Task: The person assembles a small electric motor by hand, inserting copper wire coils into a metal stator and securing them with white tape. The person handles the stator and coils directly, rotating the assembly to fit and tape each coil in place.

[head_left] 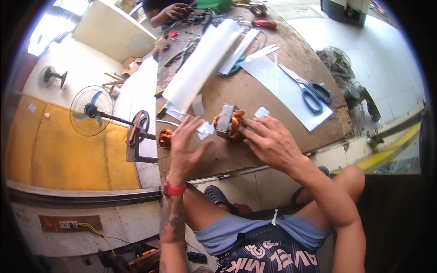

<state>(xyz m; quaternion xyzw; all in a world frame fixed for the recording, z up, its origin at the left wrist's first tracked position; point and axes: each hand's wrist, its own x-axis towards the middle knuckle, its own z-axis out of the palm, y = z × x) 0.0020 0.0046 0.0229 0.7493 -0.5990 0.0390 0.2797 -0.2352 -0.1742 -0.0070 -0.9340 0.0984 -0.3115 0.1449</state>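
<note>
A motor stator (225, 122), a grey metal core with orange copper windings, stands near the front edge of the wooden table. My right hand (273, 142) has its fingertips against the windings on its right side; the fingers are bent and close together. To the left of the stator, my left hand (183, 142) is open, thumb apart from the fingers. Small white pieces of insulating sheet (205, 131) lie between this hand and the stator. Another small white piece (261, 112) is just beyond my right hand. A second orange copper winding (165, 138) sits left of my left hand.
A roll of white sheet (205, 66) lies across the table (266, 86). Blue-handled scissors (304, 87) rest on a flat sheet (284, 93) at the right. Farther back are a red-handled screwdriver (263, 24) and another person's hand (176, 11). A fan (92, 111) stands left.
</note>
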